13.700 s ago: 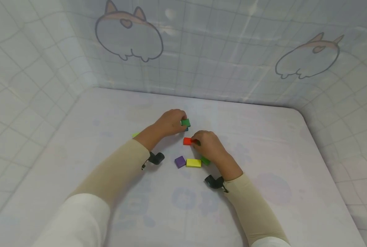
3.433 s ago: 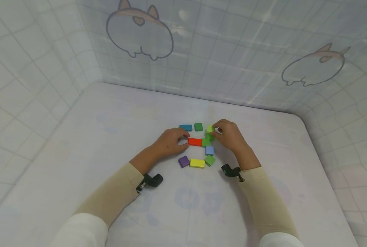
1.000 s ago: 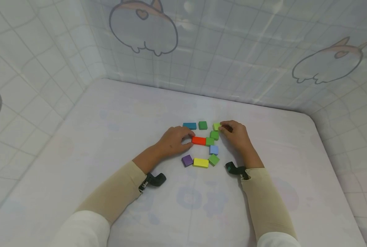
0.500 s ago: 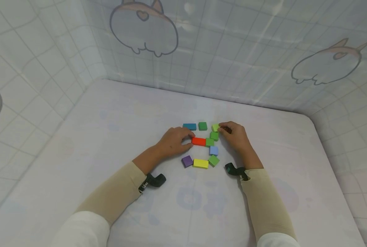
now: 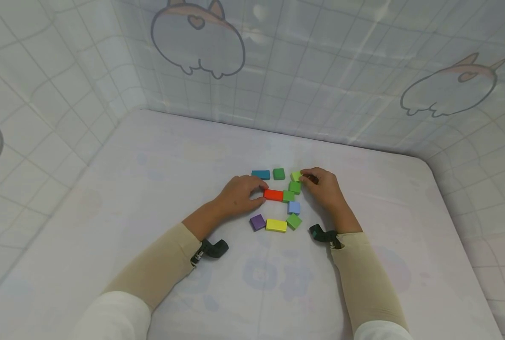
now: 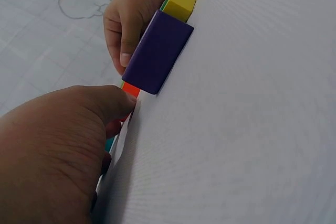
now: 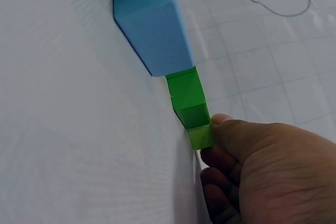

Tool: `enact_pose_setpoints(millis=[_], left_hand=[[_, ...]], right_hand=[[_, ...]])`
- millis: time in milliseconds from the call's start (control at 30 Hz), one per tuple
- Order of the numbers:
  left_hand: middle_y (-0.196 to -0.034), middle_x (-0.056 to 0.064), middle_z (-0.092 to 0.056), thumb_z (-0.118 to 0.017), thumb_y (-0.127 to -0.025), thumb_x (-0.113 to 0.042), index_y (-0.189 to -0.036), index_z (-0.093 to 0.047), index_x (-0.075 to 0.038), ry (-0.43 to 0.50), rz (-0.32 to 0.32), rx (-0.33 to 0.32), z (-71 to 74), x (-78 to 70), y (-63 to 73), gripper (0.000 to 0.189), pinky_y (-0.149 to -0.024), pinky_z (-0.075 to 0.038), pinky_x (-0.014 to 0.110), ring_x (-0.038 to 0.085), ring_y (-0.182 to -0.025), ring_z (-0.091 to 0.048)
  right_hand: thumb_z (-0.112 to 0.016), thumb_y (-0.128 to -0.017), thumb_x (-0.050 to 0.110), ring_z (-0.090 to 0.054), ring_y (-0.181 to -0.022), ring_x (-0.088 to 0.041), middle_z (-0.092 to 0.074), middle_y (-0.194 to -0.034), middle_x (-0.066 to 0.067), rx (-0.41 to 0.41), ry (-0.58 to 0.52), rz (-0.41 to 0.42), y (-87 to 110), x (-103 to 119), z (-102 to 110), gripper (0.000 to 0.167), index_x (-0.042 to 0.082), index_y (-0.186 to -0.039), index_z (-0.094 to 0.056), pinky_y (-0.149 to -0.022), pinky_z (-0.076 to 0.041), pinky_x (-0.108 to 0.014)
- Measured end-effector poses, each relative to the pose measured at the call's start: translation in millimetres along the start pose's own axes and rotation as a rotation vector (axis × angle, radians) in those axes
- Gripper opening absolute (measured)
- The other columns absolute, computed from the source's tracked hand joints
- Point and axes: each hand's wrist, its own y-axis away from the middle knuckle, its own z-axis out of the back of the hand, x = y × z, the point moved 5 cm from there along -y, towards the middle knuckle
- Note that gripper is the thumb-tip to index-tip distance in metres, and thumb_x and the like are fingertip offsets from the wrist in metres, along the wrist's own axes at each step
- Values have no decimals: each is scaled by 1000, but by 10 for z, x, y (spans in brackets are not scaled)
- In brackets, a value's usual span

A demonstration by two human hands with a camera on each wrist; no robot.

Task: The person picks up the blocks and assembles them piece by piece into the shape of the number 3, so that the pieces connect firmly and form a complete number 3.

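Observation:
In the head view my right hand [image 5: 323,184] pinches the lime-green block [image 5: 295,176] at its right side, thumb and fingertips on it. The right wrist view shows the thumb against this lime block [image 7: 201,137], which abuts a green block [image 7: 188,95]. My left hand [image 5: 238,194] holds the left end of the long red block [image 5: 273,195] between thumb and fingers. Against the red block's right end sits a small green block [image 5: 288,196]. Behind the left fingers lies a blue block [image 5: 261,174], then a dark green block [image 5: 279,174], with a gap before the lime one.
A light-blue block [image 5: 294,208] and a turned green block [image 5: 294,221] continue the right column downward. A yellow block [image 5: 276,225] and a tilted purple block [image 5: 258,222] form the bottom row. All lie on a pale cloth-covered table [image 5: 184,302], with patterned curtain walls [image 5: 303,66] around.
Long ago the hands held a green and a red block; since then the blocks have formed a column and rows. In the last second the lime block has shifted slightly left in my right fingers.

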Motion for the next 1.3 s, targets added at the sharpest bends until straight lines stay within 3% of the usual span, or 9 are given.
enact_pose_setpoints(millis=[600, 867, 1100, 1300], left_hand=[[-117, -7, -68, -72, -90, -30, -124, -67, -20, -6, -7, -7, 24, 3, 21, 35, -97, -47, 38, 12, -109, -59], [-119, -8, -68, -71, -90, -32, -124, -66, -21, -6, 9, -1, -16, 35, 18, 36, -99, -46, 38, 11, -113, -58], [-120, -8, -68, -72, -90, -32, -125, -66, -21, -1, -8, 0, -14, 36, 7, 37, -100, -46, 39, 12, -113, -59], [-117, -7, -69, -72, -90, -31, -123, -67, -20, 2, -33, -15, -8, 17, 1, 35, -97, -47, 38, 12, -109, -60]], right_hand=[[-66, -97, 22, -58, -92, -23, -68, -108, -8, -13, -13, -1, 11, 37, -5, 29, 6, -121, -69, -79, -50, -37], [-67, -96, 16, -61, -99, -25, -67, -113, -10, -41, -20, 67, 24, 211, 47, 29, 5, -123, -68, -85, -54, -41], [-68, -96, 19, -61, -107, -27, -66, -122, -7, 109, 79, 103, -37, 546, -40, 32, 8, -126, -67, -92, -54, -44], [-69, -94, 19, -60, -114, -26, -65, -129, -6, 258, 293, 149, -184, 769, -139, 33, 10, -126, -67, -98, -51, -45]])
